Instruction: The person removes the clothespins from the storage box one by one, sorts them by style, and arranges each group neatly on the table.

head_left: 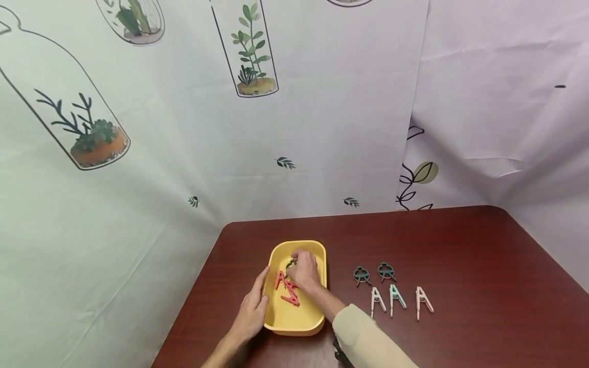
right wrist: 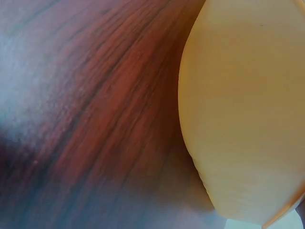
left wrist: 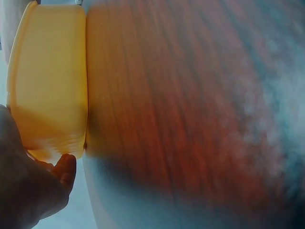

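A yellow plastic tub (head_left: 294, 323) stands on the dark red table. Against its left wall lies my left hand (head_left: 250, 309), fingers stretched along the rim; the left wrist view shows the left hand (left wrist: 38, 183) touching the tub's outer wall (left wrist: 50, 67). Inside the tub, my right hand (head_left: 304, 271) reaches down with bent fingers and pinches a dark green round clip (head_left: 290, 266), partly hidden by the fingers. Red clothespins (head_left: 291, 297) lie beside it on the tub floor. Only the tub's outer wall (right wrist: 243, 105) and table show in the right wrist view; the right hand is out of sight there.
Right of the tub, two dark green round clips (head_left: 386, 272) lie in a row. Nearer the front are a whitish clothespin (head_left: 377, 300), a teal clothespin (head_left: 396, 299) and a pink clothespin (head_left: 422, 301). A patterned cloth (head_left: 322, 128) hangs behind the table (head_left: 478, 266).
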A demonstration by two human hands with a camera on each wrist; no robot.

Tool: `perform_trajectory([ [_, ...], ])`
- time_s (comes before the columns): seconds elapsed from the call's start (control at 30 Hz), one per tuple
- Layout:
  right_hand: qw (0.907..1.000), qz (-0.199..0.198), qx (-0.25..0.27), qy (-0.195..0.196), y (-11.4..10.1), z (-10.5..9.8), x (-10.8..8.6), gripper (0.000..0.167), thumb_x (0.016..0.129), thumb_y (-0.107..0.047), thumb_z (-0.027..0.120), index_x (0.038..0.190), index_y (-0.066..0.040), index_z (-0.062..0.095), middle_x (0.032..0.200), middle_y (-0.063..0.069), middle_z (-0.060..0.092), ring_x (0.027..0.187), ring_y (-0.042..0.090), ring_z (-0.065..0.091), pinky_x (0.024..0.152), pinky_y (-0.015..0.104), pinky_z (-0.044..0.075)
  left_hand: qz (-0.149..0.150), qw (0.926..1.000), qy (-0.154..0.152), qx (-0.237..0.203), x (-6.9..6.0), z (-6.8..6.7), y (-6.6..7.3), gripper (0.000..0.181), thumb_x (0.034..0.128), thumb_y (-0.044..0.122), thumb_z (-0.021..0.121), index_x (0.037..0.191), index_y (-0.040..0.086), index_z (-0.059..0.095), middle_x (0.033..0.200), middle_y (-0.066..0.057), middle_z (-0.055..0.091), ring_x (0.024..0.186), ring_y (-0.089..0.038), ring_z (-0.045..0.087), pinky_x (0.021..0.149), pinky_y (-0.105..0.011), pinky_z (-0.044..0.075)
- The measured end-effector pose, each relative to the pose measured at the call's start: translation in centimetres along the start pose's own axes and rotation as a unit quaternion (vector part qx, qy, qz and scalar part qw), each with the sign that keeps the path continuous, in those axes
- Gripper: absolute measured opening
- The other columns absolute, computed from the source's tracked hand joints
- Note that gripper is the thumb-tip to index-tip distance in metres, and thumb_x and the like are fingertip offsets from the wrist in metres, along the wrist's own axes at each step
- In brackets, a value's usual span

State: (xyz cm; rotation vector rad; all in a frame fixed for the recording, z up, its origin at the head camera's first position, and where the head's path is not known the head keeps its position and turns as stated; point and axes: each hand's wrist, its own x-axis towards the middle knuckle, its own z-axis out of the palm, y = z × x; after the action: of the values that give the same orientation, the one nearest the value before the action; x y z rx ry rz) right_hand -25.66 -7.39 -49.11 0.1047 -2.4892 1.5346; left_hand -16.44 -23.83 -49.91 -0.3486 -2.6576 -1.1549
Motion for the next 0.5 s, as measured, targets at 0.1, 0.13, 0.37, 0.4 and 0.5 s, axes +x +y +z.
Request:
perform_trajectory([
  [0.1,0.9997,-0.002,0.022,-0.005,-0.01,-0.03,0.09,0.033,0.070,0.009,0.078,0.102,0.003,0.077,0.094,0.013,0.076,0.091,0.030,0.071,0.084,0.044,0.058,-0.001,1.0000,0.000,-0.001,0.01,0.02,-0.04,0.069,0.0984,-0.009,0.049,0.164,0.008,0.038,0.162,-0.016,0.048,0.141,-0.031,0.052,0.113,-0.048,0.043],
  [0.13,0.9995,0.000,0.030,-0.007,-0.03,-0.05,0.08,0.032,0.070,0.009,0.078,0.102,0.003,0.078,0.094,0.012,0.076,0.090,0.029,0.072,0.084,0.044,0.058,-0.001,1.0000,0.000,-0.001,0.01,0.02,-0.05,0.069,0.0985,-0.009,0.049,0.164,0.009,0.038,0.162,-0.016,0.048,0.141,-0.031,0.052,0.113,-0.048,0.043],
  [0.37,0.9967,0.025,0.074,-0.024,-0.27,-0.32,0.01,0.027,0.075,0.012,0.076,0.100,0.002,0.080,0.089,0.010,0.078,0.083,0.020,0.074,0.080,0.038,0.059,0.008,0.9999,0.008,0.003,-0.01,0.06,-0.13,0.068,0.0976,-0.009,0.050,0.163,0.008,0.040,0.159,-0.016,0.051,0.138,-0.032,0.055,0.111,-0.047,0.045],
  [0.4,0.9961,0.024,0.080,-0.026,-0.34,-0.41,-0.01,0.026,0.075,0.012,0.076,0.099,0.002,0.080,0.088,0.010,0.078,0.081,0.020,0.074,0.079,0.037,0.059,0.008,0.9999,0.009,0.003,-0.02,0.06,-0.13,0.068,0.0975,-0.009,0.050,0.163,0.008,0.040,0.159,-0.016,0.051,0.138,-0.032,0.055,0.111,-0.047,0.045],
  [0.5,0.9946,0.028,0.093,-0.036,-0.51,-0.63,-0.08,0.022,0.078,0.011,0.080,0.098,0.002,0.081,0.086,0.010,0.079,0.080,0.018,0.074,0.075,0.033,0.059,0.006,0.9999,0.008,0.003,0.00,0.06,-0.17,0.069,0.0976,-0.008,0.050,0.163,0.009,0.039,0.159,-0.016,0.051,0.138,-0.032,0.054,0.111,-0.048,0.045],
])
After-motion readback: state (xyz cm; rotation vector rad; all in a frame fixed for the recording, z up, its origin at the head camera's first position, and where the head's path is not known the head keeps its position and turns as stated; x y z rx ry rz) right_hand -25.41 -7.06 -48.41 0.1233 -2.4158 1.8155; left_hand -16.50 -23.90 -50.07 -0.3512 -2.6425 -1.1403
